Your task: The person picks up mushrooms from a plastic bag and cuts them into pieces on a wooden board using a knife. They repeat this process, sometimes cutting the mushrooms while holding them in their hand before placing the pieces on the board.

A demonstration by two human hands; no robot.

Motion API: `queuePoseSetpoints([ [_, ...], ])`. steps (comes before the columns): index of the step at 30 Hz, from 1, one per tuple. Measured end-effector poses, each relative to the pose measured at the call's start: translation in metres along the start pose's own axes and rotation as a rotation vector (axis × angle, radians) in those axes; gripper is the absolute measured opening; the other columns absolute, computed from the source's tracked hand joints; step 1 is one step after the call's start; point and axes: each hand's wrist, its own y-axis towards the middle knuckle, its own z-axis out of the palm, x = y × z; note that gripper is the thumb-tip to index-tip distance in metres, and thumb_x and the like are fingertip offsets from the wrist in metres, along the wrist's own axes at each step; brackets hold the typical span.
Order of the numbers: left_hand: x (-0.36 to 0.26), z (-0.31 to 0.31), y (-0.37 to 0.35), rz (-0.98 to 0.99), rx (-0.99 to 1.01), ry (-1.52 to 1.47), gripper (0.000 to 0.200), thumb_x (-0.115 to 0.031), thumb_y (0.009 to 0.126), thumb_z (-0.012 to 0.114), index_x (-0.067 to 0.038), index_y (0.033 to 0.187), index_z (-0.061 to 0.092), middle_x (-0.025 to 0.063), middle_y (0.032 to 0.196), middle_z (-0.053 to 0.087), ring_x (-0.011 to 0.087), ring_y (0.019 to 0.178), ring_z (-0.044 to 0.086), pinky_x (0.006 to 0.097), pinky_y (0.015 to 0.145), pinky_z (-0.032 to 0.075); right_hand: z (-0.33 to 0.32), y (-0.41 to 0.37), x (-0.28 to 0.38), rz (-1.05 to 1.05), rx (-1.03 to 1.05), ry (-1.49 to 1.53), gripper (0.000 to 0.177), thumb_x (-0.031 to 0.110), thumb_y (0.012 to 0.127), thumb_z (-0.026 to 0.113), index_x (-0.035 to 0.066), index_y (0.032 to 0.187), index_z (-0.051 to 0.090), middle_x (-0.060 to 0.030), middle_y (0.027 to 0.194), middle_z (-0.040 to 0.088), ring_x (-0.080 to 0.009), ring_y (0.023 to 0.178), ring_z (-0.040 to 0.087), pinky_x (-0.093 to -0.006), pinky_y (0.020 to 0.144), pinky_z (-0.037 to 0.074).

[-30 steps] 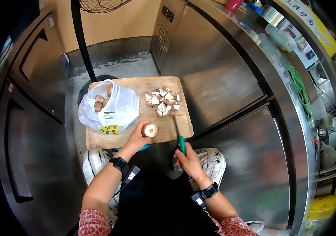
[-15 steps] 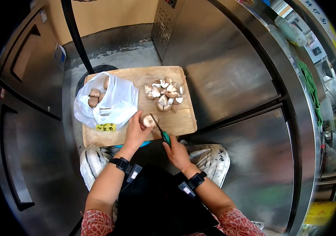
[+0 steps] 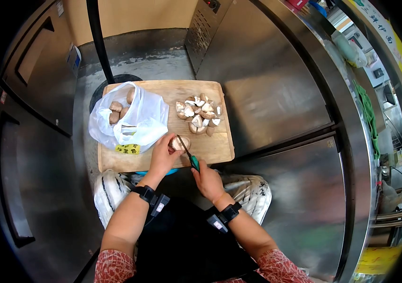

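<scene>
My left hand (image 3: pixel 164 153) is closed on a mushroom (image 3: pixel 185 141), cap down with its pale underside up, at the front of the wooden cutting board (image 3: pixel 201 153). In my right hand (image 3: pixel 205 178) is a knife (image 3: pixel 194 162) with a green handle. Its dark, narrow blade lies across the mushroom, close to my left fingertips. A pile of cut mushrooms (image 3: pixel 198 113) sits on the right part of the board. On the left, a white plastic bag (image 3: pixel 149 111) gapes open, with whole mushrooms (image 3: pixel 116 107) showing inside.
Stainless steel cabinet doors stand close on the right (image 3: pixel 267 75) and on the left (image 3: pixel 36 165). A dark pole (image 3: pixel 98 42) rises behind the bag. Something blue (image 3: pixel 172 171) peeks out under the board's front edge. A green cloth (image 3: pixel 367 113) hangs at the far right.
The knife blade has shifted from the mushroom's right edge toward its middle, and my right hand has moved slightly left. The whole view has also shifted a little.
</scene>
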Motion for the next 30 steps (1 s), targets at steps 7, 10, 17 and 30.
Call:
queuePoseSetpoints([
  [7, -0.002, 0.000, 0.001, 0.038, -0.023, -0.036, 0.045, 0.003, 0.069, 0.074, 0.000, 0.110, 0.054, 0.0099, 0.097, 0.058, 0.0150, 0.075, 0.061, 0.0261, 0.065, 0.051, 0.006, 0.001, 0.001, 0.031, 0.002, -0.064, 0.028, 0.027, 0.093, 0.049, 0.001, 0.099, 0.042, -0.0253, 0.072, 0.062, -0.0446, 0.068, 0.060, -0.0536, 0.062, 0.046],
  [10, -0.002, 0.002, 0.001, 0.040, -0.057, -0.056, 0.043, 0.000, 0.068, 0.076, 0.000, 0.106, 0.055, 0.0102, 0.092, 0.060, 0.0169, 0.071, 0.062, 0.0282, 0.065, 0.051, 0.007, 0.002, 0.003, 0.043, 0.000, -0.082, 0.027, 0.026, 0.093, 0.048, 0.000, 0.098, 0.042, -0.0252, 0.071, 0.062, -0.0446, 0.068, 0.059, -0.0541, 0.063, 0.046],
  [17, 0.005, 0.001, 0.003, 0.010, -0.038, -0.089, 0.045, 0.000, 0.067, 0.077, 0.000, 0.106, 0.055, 0.0090, 0.089, 0.061, 0.0146, 0.072, 0.060, 0.0267, 0.064, 0.050, 0.006, 0.006, 0.008, 0.093, 0.055, -0.097, 0.029, 0.025, 0.093, 0.048, 0.000, 0.105, 0.042, -0.0268, 0.077, 0.062, -0.0459, 0.074, 0.060, -0.0543, 0.068, 0.047],
  [30, 0.007, 0.006, 0.004, -0.041, -0.066, -0.104, 0.041, 0.000, 0.066, 0.078, -0.001, 0.101, 0.057, 0.0074, 0.087, 0.062, 0.0138, 0.068, 0.060, 0.0262, 0.062, 0.050, 0.006, 0.018, 0.011, 0.119, 0.106, -0.158, 0.028, 0.025, 0.092, 0.050, -0.001, 0.102, 0.044, -0.0268, 0.084, 0.064, -0.0439, 0.081, 0.062, -0.0515, 0.073, 0.048],
])
